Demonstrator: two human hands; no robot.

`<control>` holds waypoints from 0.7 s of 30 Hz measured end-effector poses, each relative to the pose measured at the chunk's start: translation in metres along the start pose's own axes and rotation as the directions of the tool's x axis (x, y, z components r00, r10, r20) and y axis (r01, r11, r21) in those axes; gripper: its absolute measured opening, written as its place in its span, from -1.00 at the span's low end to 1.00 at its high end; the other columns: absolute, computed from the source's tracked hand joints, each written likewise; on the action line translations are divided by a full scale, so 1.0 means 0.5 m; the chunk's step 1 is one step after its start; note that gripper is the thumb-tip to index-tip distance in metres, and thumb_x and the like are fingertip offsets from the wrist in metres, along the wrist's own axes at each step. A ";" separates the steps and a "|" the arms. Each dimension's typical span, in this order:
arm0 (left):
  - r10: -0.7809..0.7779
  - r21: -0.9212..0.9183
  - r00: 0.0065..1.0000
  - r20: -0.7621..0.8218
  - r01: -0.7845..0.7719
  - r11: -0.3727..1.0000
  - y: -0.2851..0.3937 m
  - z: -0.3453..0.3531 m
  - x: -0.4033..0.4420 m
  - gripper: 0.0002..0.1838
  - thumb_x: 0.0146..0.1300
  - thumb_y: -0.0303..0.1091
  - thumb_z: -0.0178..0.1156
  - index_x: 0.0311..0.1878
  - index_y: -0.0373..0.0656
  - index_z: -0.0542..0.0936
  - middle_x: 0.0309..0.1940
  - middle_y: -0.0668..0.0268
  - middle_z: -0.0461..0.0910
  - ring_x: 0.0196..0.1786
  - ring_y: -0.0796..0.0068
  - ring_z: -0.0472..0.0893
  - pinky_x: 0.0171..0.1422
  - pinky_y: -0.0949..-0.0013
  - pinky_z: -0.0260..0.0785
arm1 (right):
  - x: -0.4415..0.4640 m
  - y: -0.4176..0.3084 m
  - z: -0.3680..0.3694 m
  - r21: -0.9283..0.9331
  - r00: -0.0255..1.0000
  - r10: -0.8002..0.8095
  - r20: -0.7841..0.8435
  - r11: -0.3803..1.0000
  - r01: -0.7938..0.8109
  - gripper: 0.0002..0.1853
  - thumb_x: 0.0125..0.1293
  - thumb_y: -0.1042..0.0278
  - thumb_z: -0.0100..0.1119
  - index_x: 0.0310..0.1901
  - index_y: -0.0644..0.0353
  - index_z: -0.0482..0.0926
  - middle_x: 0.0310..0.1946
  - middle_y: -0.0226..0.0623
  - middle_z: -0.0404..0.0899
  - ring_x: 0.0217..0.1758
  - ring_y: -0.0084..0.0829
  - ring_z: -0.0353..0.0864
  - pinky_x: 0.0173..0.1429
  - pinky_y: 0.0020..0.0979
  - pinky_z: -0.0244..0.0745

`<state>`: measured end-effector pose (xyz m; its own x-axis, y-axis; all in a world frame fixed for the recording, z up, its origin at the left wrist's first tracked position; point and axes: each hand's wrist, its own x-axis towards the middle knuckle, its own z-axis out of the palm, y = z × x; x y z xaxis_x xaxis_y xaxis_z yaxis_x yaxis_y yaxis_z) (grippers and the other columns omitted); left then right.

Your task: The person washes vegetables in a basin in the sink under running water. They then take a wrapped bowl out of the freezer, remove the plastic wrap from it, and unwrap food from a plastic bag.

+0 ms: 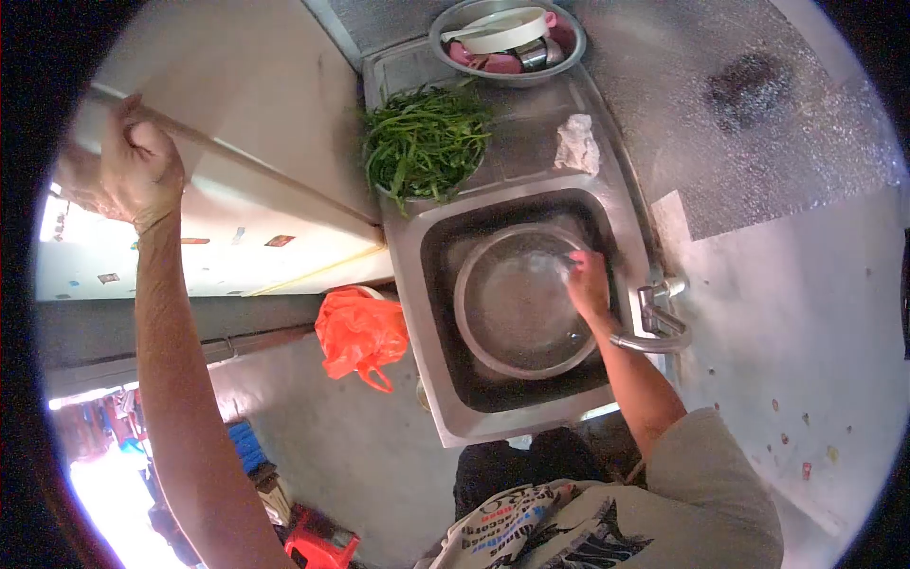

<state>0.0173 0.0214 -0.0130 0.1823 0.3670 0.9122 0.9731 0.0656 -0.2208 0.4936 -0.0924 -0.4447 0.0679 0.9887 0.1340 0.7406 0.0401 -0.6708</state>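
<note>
We see the right hand [589,284] at the right rim of a round basin [471,334], which sits inside the sink [417,313]. Its fingers are bent and reach over the basin's inner side; we cannot tell whether they grip the rim or something small. The left hand [142,175] is raised at the far left, well apart from the sink, beside a white panel [275,123] — its fingers are partly curled, and we cannot make out anything in them.

Beyond the sink, leafy greens [427,142] lie heaped on the left, with a crumpled white cloth or bag [576,145] to the right. Farther off, a metal bowl [510,80] holds white and pink ware. We find the faucet [654,341] right of the sink — and a red plastic bag [360,332] left of it.
</note>
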 end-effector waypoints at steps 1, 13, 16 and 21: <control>0.014 -0.003 1.000 0.009 -0.014 1.000 -0.011 0.003 -0.002 -0.66 0.24 -0.39 -0.07 -0.02 -0.16 0.62 -0.24 0.13 0.68 -0.20 0.27 0.69 -0.11 0.35 0.52 | -0.015 0.012 -0.031 -0.011 1.000 0.002 -0.004 1.000 -0.002 -0.71 0.07 0.60 0.12 -0.11 0.19 0.52 -0.23 -0.08 0.53 -0.12 -0.09 0.52 -0.02 -0.18 0.43; -0.274 -0.511 0.943 0.191 0.334 0.792 -0.061 0.044 -0.016 -0.71 0.21 -0.15 0.02 -0.09 0.31 0.69 0.17 0.09 0.48 0.35 0.00 0.15 0.41 -0.10 -0.06 | -0.296 0.080 -0.043 0.333 0.821 0.535 0.200 0.751 -0.571 -0.68 0.20 0.39 0.11 0.00 0.25 0.44 -0.15 -0.12 0.54 -0.20 -0.22 0.60 -0.23 -0.30 0.56; -0.260 -0.374 0.923 0.283 0.356 0.857 -0.046 0.023 -0.009 -0.73 0.22 -0.19 0.04 -0.11 0.30 0.69 0.28 0.00 0.34 0.36 0.01 0.17 0.41 -0.09 -0.02 | -0.288 0.026 -0.059 0.337 0.429 0.769 0.474 0.291 -0.895 -0.62 0.10 0.48 0.12 0.01 0.20 0.44 -0.16 -0.22 0.55 -0.25 -0.32 0.63 -0.30 -0.32 0.63; 0.112 0.191 0.980 -0.164 -0.080 0.978 -0.008 -0.018 0.011 -0.75 0.05 -0.19 0.15 -0.19 0.34 0.69 0.31 0.13 0.26 0.39 -0.05 0.13 0.42 -0.16 -0.04 | -0.290 0.007 -0.061 0.453 0.433 0.739 0.516 0.193 -0.870 -0.70 0.10 0.46 0.21 -0.10 0.23 0.48 -0.35 -0.26 0.54 -0.31 -0.28 0.61 -0.24 -0.09 0.66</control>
<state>0.0157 0.0149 -0.0042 0.3107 0.2144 0.9260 0.9106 0.2122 -0.3546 0.5068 -0.2402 -0.4443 0.2312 0.5326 -0.8141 -0.2191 -0.7868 -0.5770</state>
